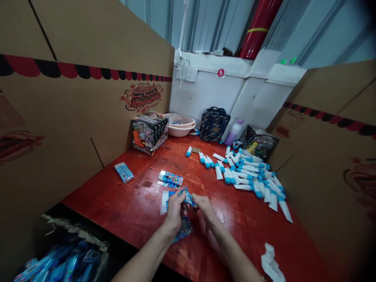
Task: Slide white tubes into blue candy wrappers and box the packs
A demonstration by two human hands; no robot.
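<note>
Near the front middle of the red table, a small blue printed plastic packet [188, 199] is pinched between both my hands. My left hand [174, 213] grips its left side, thumb on top. On the other side, my right hand [206, 211] has its thumb and fingers closed on the right edge. The packet's contents, if any, are hidden. Beneath the hands lies another blue printed wrapper [184, 230], partly covered. Just beyond them are more flat blue wrappers [172, 179]. White tubes with blue caps [245, 176] lie in a loose pile to the right.
Blue packets [124, 172] lie at the left. A carton [63, 262] of blue packs stands lower left. At the back are a display box [149, 133], pink basins [183, 131], a dark bag [214, 124] and a purple bottle [234, 132]. Crumpled white paper [270, 264] lies front right. Cardboard walls flank the table.
</note>
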